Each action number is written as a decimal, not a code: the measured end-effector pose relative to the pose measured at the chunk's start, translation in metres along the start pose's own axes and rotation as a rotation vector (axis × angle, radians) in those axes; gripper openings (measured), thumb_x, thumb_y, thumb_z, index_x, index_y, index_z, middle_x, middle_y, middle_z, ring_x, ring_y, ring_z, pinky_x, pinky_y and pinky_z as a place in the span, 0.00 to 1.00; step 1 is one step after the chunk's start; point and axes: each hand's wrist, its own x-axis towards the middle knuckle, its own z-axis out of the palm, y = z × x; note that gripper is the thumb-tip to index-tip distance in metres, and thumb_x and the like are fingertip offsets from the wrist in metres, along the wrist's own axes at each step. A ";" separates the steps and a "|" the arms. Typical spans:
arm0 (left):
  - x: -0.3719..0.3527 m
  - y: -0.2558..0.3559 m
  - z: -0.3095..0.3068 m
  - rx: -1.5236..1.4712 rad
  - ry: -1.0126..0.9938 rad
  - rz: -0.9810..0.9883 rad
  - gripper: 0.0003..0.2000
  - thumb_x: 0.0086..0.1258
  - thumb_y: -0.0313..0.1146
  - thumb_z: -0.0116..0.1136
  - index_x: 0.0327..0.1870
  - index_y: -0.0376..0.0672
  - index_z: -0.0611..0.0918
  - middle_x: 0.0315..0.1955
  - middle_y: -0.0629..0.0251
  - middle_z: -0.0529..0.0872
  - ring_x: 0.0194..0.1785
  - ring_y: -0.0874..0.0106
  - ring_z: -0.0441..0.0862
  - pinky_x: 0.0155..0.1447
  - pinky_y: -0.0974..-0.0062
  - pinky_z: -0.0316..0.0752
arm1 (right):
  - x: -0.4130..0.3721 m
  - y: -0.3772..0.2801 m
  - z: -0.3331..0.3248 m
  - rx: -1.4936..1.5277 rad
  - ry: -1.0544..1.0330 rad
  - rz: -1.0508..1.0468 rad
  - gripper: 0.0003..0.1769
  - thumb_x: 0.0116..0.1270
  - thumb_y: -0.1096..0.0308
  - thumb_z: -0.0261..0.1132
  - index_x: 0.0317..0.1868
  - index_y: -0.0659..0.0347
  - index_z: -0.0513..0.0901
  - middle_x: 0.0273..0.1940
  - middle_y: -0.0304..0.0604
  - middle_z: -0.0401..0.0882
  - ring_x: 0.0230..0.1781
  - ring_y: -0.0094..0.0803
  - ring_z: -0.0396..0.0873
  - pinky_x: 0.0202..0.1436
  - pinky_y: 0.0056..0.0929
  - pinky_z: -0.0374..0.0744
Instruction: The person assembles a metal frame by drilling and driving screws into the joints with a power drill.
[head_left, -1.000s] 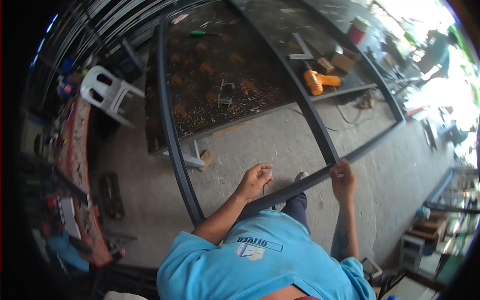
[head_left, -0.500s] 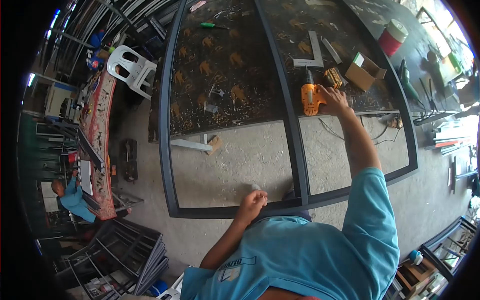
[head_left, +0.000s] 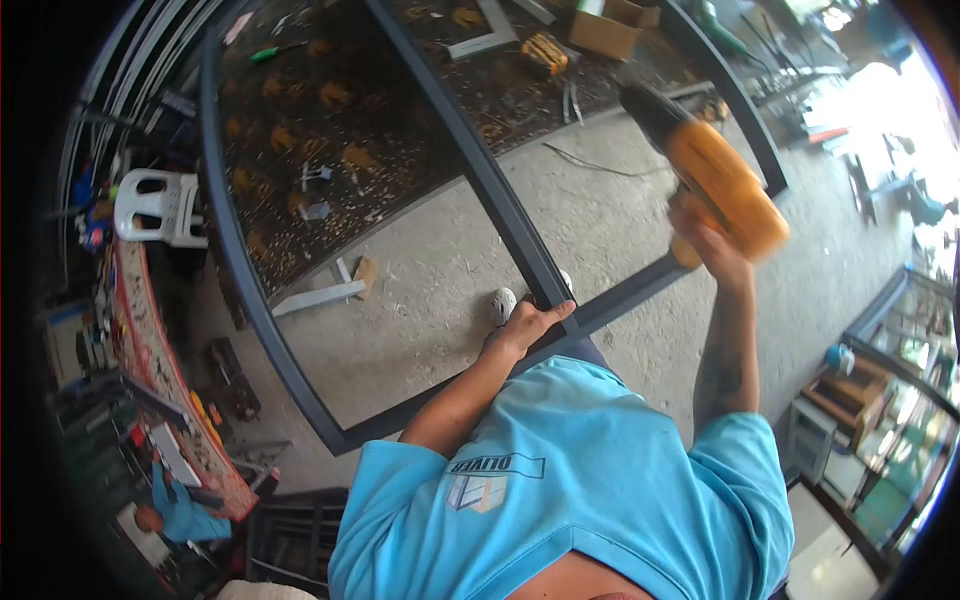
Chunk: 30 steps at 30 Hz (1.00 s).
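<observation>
R hand (head_left: pixel 712 245) shut tight round orange drill (head_left: pixel 725 185), held up over floor (head_left: pixel 440 270), apart from dark frame (head_left: pixel 492 200). L hand (head_left: pixel 530 322) laid on frame's mid-bar/bottom-rail joint, fingers (head_left: pixel 550 312) near straight, gripping nothing visible. Early stage prob.: drill not yet at joint, fastening left.

Blurred orange drill (head_left: pixel 725 185) raised — dark metal frame (head_left: pixel 500 200)
</observation>
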 end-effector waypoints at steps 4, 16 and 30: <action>-0.001 -0.005 0.001 0.010 -0.075 -0.016 0.25 0.61 0.40 0.69 0.55 0.35 0.77 0.45 0.62 0.83 0.50 0.71 0.79 0.55 0.76 0.73 | -0.123 -0.009 0.002 0.307 0.363 0.090 0.26 0.56 0.79 0.68 0.57 0.59 0.75 0.45 0.44 0.82 0.42 0.30 0.82 0.49 0.33 0.81; -0.054 0.003 -0.006 0.085 0.312 0.472 0.14 0.75 0.34 0.50 0.52 0.32 0.77 0.42 0.61 0.83 0.44 0.74 0.80 0.47 0.79 0.76 | -0.347 0.041 0.135 0.506 0.514 0.533 0.17 0.54 0.75 0.73 0.45 0.59 0.81 0.35 0.37 0.82 0.31 0.25 0.80 0.35 0.25 0.79; -0.094 -0.103 0.083 -0.288 0.042 0.047 0.12 0.72 0.24 0.52 0.54 0.42 0.76 0.40 0.60 0.85 0.44 0.70 0.85 0.46 0.76 0.84 | -0.424 0.145 0.118 0.063 0.479 0.039 0.16 0.46 0.71 0.74 0.38 0.61 0.82 0.34 0.44 0.82 0.33 0.38 0.83 0.37 0.30 0.80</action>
